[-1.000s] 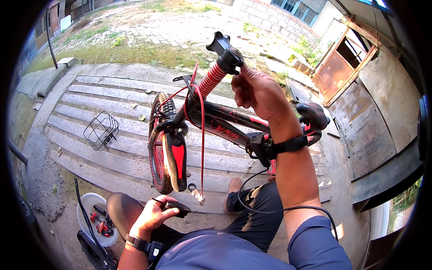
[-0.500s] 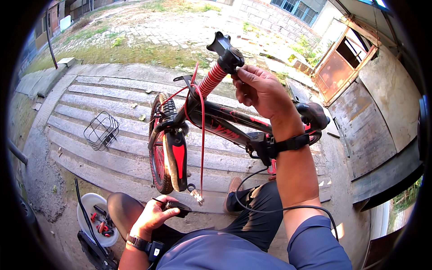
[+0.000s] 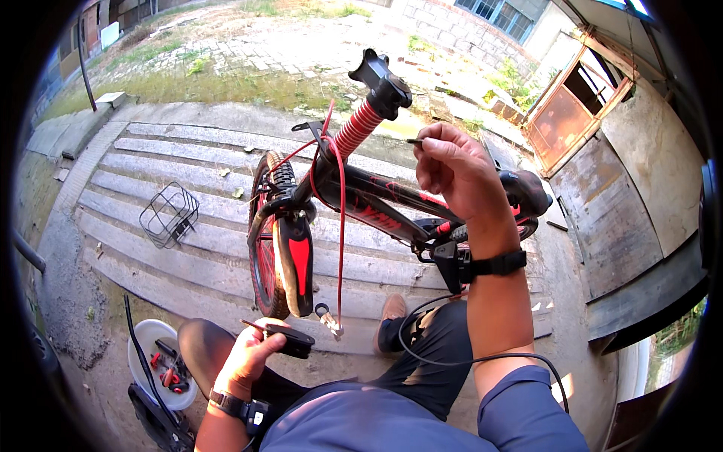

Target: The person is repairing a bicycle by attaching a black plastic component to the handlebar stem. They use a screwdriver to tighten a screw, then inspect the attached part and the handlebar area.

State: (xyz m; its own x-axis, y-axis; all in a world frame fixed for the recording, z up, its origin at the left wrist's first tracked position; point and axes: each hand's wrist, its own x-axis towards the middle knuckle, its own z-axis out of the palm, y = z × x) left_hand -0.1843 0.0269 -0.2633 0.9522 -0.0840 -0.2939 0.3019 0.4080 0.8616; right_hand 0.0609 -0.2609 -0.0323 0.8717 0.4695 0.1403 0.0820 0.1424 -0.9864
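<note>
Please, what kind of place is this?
Probably an outdoor yard beside a house: wide concrete steps, patchy grass beyond them, and a brick wall with a window. A bike stands there.

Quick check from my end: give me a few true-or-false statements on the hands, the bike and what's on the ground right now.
1. The right hand pinches a small dark part beside the red grip. True.
2. The left hand is empty. False: it holds a dark tool on the knee.
3. The wire basket is mounted on the bike. False: it lies on the concrete slabs to its left, apart from it.
4. A red cable hangs loose from the handlebar area. True.
5. The white bowl at lower left holds red-handled tools. True.
</note>
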